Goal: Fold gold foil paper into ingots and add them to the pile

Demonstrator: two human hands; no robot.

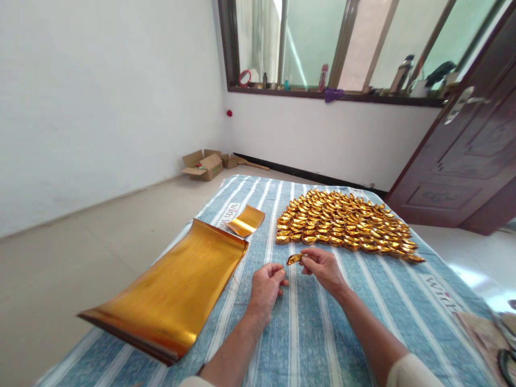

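From the head view, the person's right hand [322,267] pinches a small folded gold foil piece [294,259] between thumb and fingertips, holding it just above the striped cloth [306,322]. The piece sticks out to the left of that hand, toward the other one, and looks folded into a little boat shape like the rest.

The left hand [266,287] sits just beside it, fingers curled loosely inward, thumb forward. It holds nothing that I can make out and does not touch the foil piece; a narrow gap lies between the two hands.

Beyond the right hand, a little further up the cloth, lies a broad spread of finished gold foil ingots [346,226], packed edge to edge in rows. The nearest row is close to the held piece but apart from it.

To the left of the left hand lies a big stack of gold foil sheets [173,293], its far edge curling upward and its near corner hanging over the edge of the cloth. Past that stack, ahead and left of the hands, a smaller cut gold sheet [245,220] rests on the stripes, slightly bowed.

Far from both hands, an open cardboard box [203,165] stands on the floor against the wall. A dark wooden door [467,161] stands off to the right, and bottles line the window sill [334,97] above.
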